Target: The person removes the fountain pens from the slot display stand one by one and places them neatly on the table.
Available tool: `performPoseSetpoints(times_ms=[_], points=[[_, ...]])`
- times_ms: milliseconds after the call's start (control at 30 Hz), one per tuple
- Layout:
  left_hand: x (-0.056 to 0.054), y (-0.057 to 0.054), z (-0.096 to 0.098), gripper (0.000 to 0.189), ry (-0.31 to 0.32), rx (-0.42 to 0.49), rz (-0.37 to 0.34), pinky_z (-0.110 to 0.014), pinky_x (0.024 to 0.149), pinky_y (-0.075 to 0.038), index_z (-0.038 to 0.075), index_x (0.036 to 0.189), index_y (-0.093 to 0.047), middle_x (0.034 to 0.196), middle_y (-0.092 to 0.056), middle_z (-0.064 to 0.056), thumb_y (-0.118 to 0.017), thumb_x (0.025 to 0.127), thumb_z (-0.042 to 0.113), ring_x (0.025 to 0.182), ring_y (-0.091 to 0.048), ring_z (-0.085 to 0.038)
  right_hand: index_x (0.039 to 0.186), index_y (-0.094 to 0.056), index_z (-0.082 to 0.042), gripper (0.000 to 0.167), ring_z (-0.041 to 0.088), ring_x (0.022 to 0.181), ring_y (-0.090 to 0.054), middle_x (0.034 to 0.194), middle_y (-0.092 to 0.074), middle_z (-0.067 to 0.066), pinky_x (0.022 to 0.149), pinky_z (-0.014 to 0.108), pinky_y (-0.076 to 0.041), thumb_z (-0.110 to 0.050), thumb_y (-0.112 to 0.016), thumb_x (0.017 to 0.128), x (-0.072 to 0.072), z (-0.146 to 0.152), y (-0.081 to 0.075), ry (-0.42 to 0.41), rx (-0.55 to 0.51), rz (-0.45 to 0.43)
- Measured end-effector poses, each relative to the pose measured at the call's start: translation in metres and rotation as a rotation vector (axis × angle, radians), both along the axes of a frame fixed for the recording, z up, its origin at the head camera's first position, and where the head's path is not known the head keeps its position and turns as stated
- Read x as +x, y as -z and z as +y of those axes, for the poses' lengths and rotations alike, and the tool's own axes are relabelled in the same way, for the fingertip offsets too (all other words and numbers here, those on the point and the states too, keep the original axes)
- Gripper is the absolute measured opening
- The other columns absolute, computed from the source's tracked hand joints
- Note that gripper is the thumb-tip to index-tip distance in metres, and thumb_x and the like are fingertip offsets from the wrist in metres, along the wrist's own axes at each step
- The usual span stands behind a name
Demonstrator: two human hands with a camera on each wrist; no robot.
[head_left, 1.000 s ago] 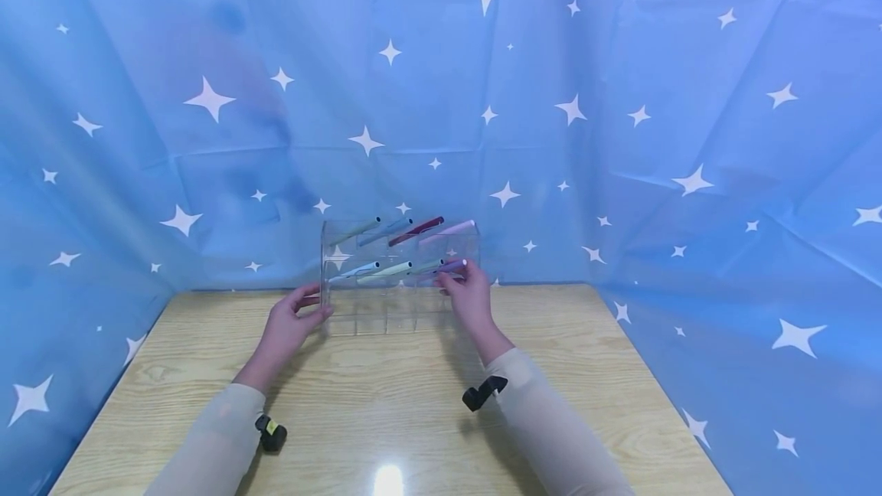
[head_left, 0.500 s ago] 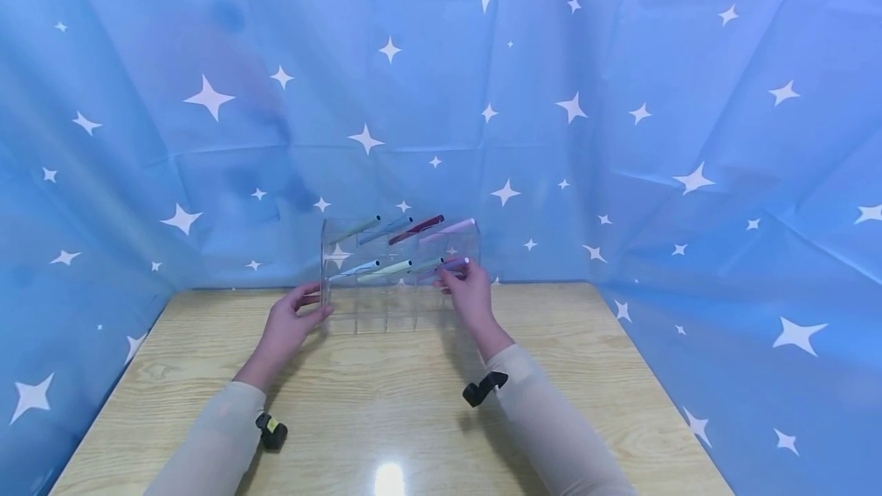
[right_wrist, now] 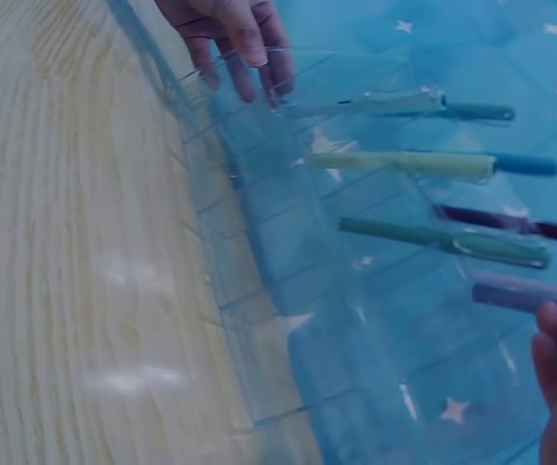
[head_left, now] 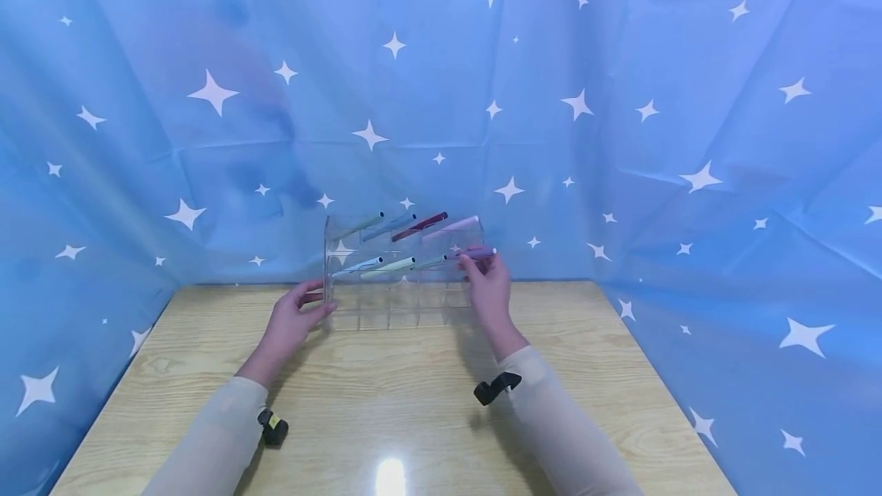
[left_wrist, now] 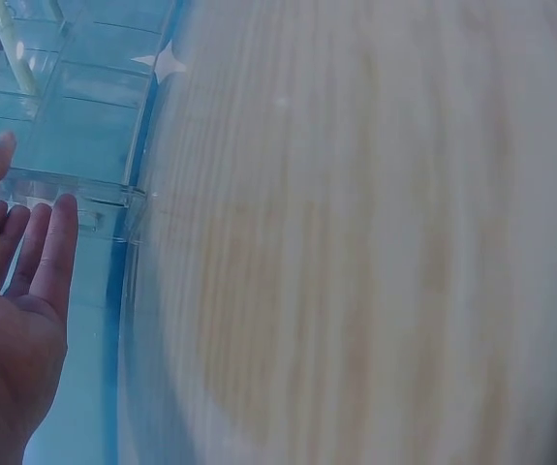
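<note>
A clear plastic pen rack [head_left: 403,298] stands at the back of the table, pens lying slanted in two tiers. My left hand [head_left: 288,321] holds its left side panel, thumb in front and fingers round the edge. With thumb and fingers, my right hand [head_left: 491,291] pinches a purple pen [head_left: 482,252] at the rack's right end; in the right wrist view this purple pen [right_wrist: 510,294] points toward the rack. Beside it in the lower tier lie a dark green pen [head_left: 430,262], a light green pen [head_left: 389,267] and a pale blue pen [head_left: 358,266].
Above are a green pen [head_left: 360,226], a blue pen [head_left: 390,227], a dark red pen [head_left: 420,226] and a light purple pen [head_left: 452,226]. The wooden table [head_left: 344,404] reaches back to a blue star-patterned curtain [head_left: 441,113].
My right hand has moved to the right with the purple pen, drawing it away from the lower tier's other pens. The left hand keeps its hold on the rack.
</note>
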State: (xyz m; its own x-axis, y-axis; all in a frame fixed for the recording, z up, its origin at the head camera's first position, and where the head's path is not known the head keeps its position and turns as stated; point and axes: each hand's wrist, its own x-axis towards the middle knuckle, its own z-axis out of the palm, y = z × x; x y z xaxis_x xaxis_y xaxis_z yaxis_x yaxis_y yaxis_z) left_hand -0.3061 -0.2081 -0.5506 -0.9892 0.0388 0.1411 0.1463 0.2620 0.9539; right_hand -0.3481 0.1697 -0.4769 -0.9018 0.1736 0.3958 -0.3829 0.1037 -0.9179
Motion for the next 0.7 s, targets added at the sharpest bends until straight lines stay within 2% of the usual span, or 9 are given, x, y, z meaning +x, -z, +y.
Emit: performPoseSetpoints(times_ms=[100,267,367,500,600,633,700], points=[[0.000,0.000,0.000,0.064,0.005,-0.006,-0.006,-0.032,0.099,-0.066,0.009,0.159,-0.056,0.155,-0.059,-0.019,-0.082,0.104,0.028,0.145,-0.055,-0.041,0.124,-0.070,-0.005,0.022,0.027,0.103,-0.076,0.116,-0.079,0.013,0.084,0.042,-0.068,-0.019,-0.076,0.107,0.002,0.006,-0.004,0.019,-0.031,0.035],[0.001,-0.002,0.000,0.066,0.007,-0.003,-0.009,-0.033,0.100,-0.066,0.007,0.160,-0.055,0.154,-0.059,-0.020,-0.083,0.104,0.028,0.144,-0.056,-0.043,0.131,-0.066,-0.001,0.032,0.029,0.108,-0.073,0.119,-0.077,0.015,0.093,0.039,-0.067,-0.021,-0.076,0.108,0.008,0.015,-0.011,0.054,-0.068,0.076],[0.002,-0.004,0.000,0.067,0.011,-0.001,-0.015,-0.032,0.098,-0.066,0.007,0.160,-0.055,0.154,-0.059,-0.021,-0.083,0.103,0.028,0.144,-0.056,-0.043,0.132,-0.065,0.000,0.033,0.025,0.110,-0.072,0.119,-0.075,0.014,0.098,0.034,-0.066,-0.018,-0.076,0.107,0.014,0.019,-0.014,0.062,-0.083,0.097],[0.003,-0.006,0.000,0.068,0.013,-0.004,-0.021,-0.032,0.097,-0.066,0.007,0.161,-0.053,0.154,-0.059,-0.022,-0.083,0.103,0.027,0.144,-0.056,-0.044,0.129,-0.065,0.004,0.028,0.024,0.108,-0.074,0.116,-0.074,0.016,0.100,0.034,-0.066,-0.010,-0.076,0.107,0.020,0.023,-0.016,0.006,-0.099,0.122],[0.003,-0.008,0.000,0.068,0.017,-0.005,-0.020,-0.033,0.098,-0.066,0.005,0.162,-0.052,0.155,-0.058,-0.024,-0.082,0.104,0.025,0.143,-0.056,-0.044,0.128,-0.062,0.011,0.029,0.040,0.110,-0.074,0.114,-0.072,0.021,0.099,0.037,-0.067,-0.005,-0.074,0.107,0.025,0.024,-0.014,-0.054,-0.108,0.122],[0.003,-0.008,0.000,0.068,0.017,-0.003,-0.021,-0.034,0.098,-0.067,0.005,0.162,-0.051,0.155,-0.057,-0.024,-0.082,0.104,0.024,0.144,-0.056,-0.045,0.127,-0.062,0.011,0.028,0.040,0.109,-0.074,0.115,-0.071,0.026,0.098,0.038,-0.067,-0.003,-0.073,0.107,0.027,0.024,-0.013,-0.074,-0.115,0.123],[0.003,-0.009,0.000,0.068,0.016,0.000,-0.023,-0.034,0.098,-0.067,0.005,0.162,-0.050,0.155,-0.057,-0.025,-0.082,0.104,0.023,0.144,-0.056,-0.045,0.127,-0.062,0.010,0.027,0.040,0.109,-0.074,0.115,-0.071,0.026,0.097,0.038,-0.068,-0.002,-0.073,0.106,0.030,0.022,-0.011,-0.098,-0.120,0.112]])
